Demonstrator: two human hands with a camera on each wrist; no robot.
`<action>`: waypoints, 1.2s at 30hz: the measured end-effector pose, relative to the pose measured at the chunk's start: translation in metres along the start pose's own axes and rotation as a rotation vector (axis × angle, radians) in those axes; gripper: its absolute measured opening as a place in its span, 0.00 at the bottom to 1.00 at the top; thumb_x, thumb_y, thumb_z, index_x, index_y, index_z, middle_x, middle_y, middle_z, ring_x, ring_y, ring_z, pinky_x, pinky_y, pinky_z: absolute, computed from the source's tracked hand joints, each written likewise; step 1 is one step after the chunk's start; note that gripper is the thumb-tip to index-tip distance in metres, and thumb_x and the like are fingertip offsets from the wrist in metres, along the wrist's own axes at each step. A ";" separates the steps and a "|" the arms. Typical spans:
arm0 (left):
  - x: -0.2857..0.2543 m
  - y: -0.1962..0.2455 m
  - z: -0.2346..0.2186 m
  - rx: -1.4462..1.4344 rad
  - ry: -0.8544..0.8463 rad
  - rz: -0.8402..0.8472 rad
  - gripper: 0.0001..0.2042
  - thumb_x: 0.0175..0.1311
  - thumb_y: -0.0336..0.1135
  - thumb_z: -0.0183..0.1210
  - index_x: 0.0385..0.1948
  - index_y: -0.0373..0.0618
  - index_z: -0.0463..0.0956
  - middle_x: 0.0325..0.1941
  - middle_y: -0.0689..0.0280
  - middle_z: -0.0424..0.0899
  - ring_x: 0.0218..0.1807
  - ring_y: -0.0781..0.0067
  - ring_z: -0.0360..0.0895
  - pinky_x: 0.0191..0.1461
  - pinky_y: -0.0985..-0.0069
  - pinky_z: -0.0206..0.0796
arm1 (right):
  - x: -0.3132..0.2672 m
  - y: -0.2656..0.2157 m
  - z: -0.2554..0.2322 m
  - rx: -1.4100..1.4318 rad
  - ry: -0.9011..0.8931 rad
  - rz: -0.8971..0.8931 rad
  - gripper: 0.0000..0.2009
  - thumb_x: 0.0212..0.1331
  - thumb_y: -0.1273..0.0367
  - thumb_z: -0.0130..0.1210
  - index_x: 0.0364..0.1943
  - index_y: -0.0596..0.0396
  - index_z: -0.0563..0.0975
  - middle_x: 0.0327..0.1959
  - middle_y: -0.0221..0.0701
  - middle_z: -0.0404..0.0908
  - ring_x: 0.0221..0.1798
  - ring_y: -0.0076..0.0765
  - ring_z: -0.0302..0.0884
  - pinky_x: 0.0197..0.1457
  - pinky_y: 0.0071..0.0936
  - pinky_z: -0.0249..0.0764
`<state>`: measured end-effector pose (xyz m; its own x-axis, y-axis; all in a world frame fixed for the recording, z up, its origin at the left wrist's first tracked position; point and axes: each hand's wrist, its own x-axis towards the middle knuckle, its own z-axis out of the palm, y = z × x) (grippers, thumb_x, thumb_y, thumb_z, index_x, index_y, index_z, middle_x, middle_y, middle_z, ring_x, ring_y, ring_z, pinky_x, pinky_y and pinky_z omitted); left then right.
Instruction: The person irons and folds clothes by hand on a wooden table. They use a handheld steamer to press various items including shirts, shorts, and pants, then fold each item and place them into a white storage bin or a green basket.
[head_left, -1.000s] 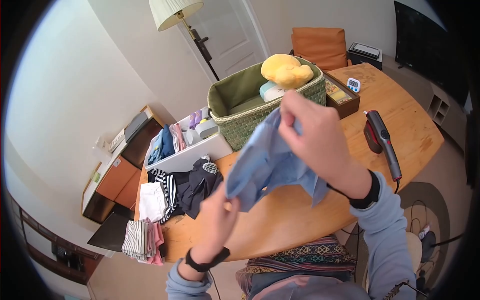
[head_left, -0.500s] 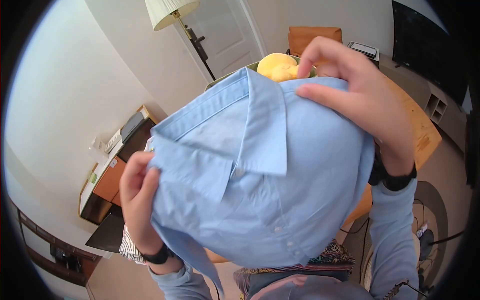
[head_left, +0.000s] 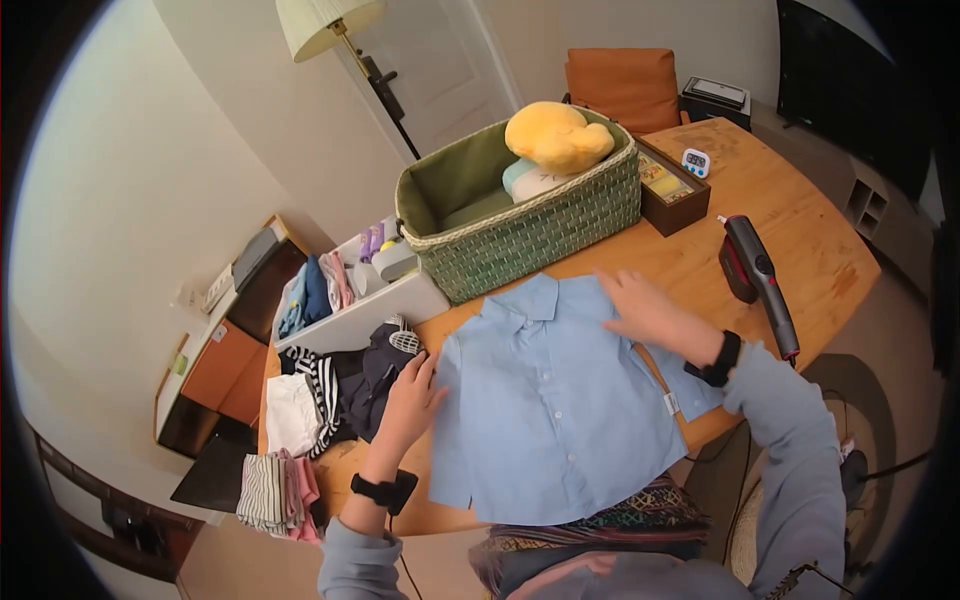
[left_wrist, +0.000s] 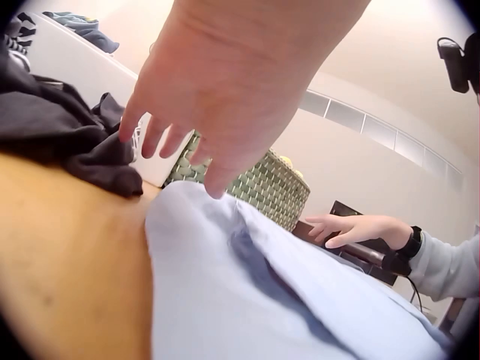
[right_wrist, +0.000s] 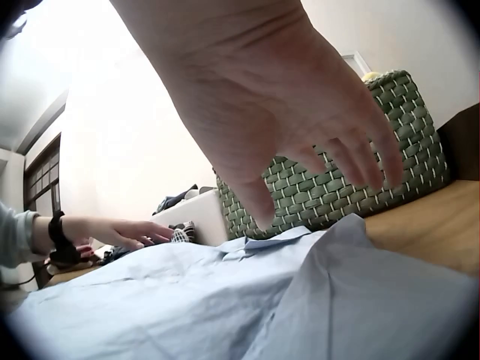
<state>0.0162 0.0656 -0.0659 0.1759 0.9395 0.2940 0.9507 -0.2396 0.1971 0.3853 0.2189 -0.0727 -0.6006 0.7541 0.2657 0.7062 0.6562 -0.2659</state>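
A light blue collared shirt (head_left: 545,400) lies front up on the wooden table, its collar toward the green basket and its hem at the near edge. By the shirt's left shoulder side in the head view, the left hand (head_left: 408,405) has its fingers extended and holds nothing. Above the opposite shoulder the right hand (head_left: 655,318) is spread, also with nothing in it. In the left wrist view the left hand (left_wrist: 217,90) hangs over the shirt's edge (left_wrist: 202,262). The right wrist view has the right hand (right_wrist: 285,112) above the cloth (right_wrist: 225,292), fingers apart.
Behind the shirt stands a green woven basket (head_left: 530,245) with a yellow plush (head_left: 558,137). A white bin (head_left: 390,310) of clothes, dark garments (head_left: 370,385) and a striped stack (head_left: 268,492) are at left. A handheld steamer (head_left: 762,285), brown box (head_left: 680,212) and timer (head_left: 696,163) are at right.
The shirt, held up in both hands before, has come down and lies spread on the table. Both hands have let go of it, and the basket shows fully again.
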 end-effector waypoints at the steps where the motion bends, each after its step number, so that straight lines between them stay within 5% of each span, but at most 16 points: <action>1: -0.011 0.003 0.000 -0.012 -0.011 -0.012 0.26 0.57 0.34 0.59 0.58 0.39 0.63 0.54 0.49 0.69 0.56 0.49 0.68 0.58 0.65 0.62 | -0.016 -0.005 -0.006 -0.067 -0.017 0.016 0.42 0.45 0.62 0.64 0.65 0.59 0.56 0.49 0.48 0.68 0.49 0.52 0.68 0.50 0.41 0.69; 4: -0.036 0.008 -0.001 0.022 -0.020 -0.183 0.24 0.56 0.35 0.61 0.55 0.40 0.66 0.47 0.53 0.73 0.49 0.55 0.73 0.51 0.66 0.66 | -0.053 -0.015 -0.021 -0.066 -0.078 0.122 0.42 0.44 0.61 0.64 0.65 0.59 0.56 0.47 0.47 0.68 0.48 0.50 0.69 0.47 0.40 0.71; 7: -0.051 0.008 0.003 -0.179 -0.073 -0.416 0.24 0.51 0.40 0.66 0.49 0.40 0.69 0.29 0.61 0.77 0.28 0.64 0.76 0.34 0.71 0.69 | -0.082 -0.032 -0.034 -0.161 -0.228 0.223 0.41 0.45 0.61 0.63 0.65 0.59 0.56 0.43 0.45 0.69 0.46 0.49 0.70 0.44 0.41 0.72; 14: -0.053 0.029 -0.004 -0.356 -0.189 -0.461 0.29 0.48 0.35 0.67 0.54 0.40 0.66 0.25 0.65 0.74 0.24 0.71 0.73 0.30 0.75 0.65 | -0.121 -0.036 -0.006 -0.254 -0.081 0.186 0.39 0.45 0.66 0.59 0.65 0.60 0.57 0.38 0.41 0.70 0.41 0.46 0.70 0.39 0.37 0.73; 16: -0.061 0.007 0.006 -0.380 -0.041 -0.357 0.28 0.49 0.30 0.66 0.55 0.42 0.66 0.22 0.68 0.71 0.22 0.75 0.69 0.28 0.77 0.63 | -0.128 -0.024 0.009 -0.443 -0.023 0.181 0.30 0.52 0.67 0.54 0.62 0.58 0.62 0.38 0.36 0.70 0.43 0.41 0.71 0.35 0.31 0.73; 20: -0.061 -0.019 -0.018 -0.267 0.185 -0.424 0.24 0.51 0.26 0.63 0.53 0.45 0.70 0.21 0.70 0.68 0.21 0.80 0.64 0.26 0.81 0.59 | -0.131 -0.005 0.003 -0.553 -0.071 0.254 0.34 0.47 0.70 0.54 0.64 0.60 0.59 0.38 0.38 0.70 0.40 0.41 0.71 0.39 0.33 0.73; 26: -0.082 -0.044 -0.039 -0.321 -0.086 -0.541 0.25 0.50 0.31 0.66 0.52 0.44 0.69 0.23 0.68 0.71 0.24 0.79 0.68 0.29 0.80 0.61 | -0.139 0.019 -0.008 -0.543 -0.131 0.246 0.34 0.45 0.73 0.55 0.63 0.60 0.60 0.44 0.39 0.71 0.45 0.41 0.72 0.35 0.33 0.73; 29: -0.098 -0.039 -0.041 -0.236 -0.312 -0.503 0.26 0.45 0.35 0.70 0.47 0.42 0.68 0.25 0.65 0.73 0.28 0.76 0.70 0.32 0.79 0.63 | -0.147 0.032 -0.013 -0.508 -0.139 0.256 0.31 0.45 0.73 0.55 0.60 0.61 0.64 0.42 0.40 0.75 0.42 0.44 0.75 0.33 0.35 0.74; 31: -0.108 -0.050 -0.041 -0.268 -0.349 -0.515 0.25 0.47 0.34 0.70 0.47 0.41 0.68 0.25 0.66 0.73 0.28 0.77 0.70 0.31 0.80 0.62 | -0.146 0.041 -0.023 -0.512 -0.101 0.281 0.12 0.50 0.72 0.50 0.40 0.57 0.77 0.23 0.39 0.76 0.26 0.45 0.77 0.30 0.37 0.73; 36: -0.100 -0.042 -0.071 -0.626 -0.365 -0.641 0.19 0.55 0.30 0.64 0.46 0.42 0.66 0.26 0.72 0.73 0.29 0.85 0.70 0.31 0.84 0.60 | -0.129 0.030 -0.088 -0.207 -0.099 0.273 0.08 0.52 0.69 0.55 0.27 0.61 0.77 0.17 0.40 0.76 0.24 0.41 0.77 0.29 0.34 0.70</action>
<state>-0.0593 -0.0353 -0.0373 -0.1601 0.9301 -0.3307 0.6037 0.3573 0.7127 0.5166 0.1389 -0.0329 -0.4055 0.9066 0.1169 0.9005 0.4182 -0.1190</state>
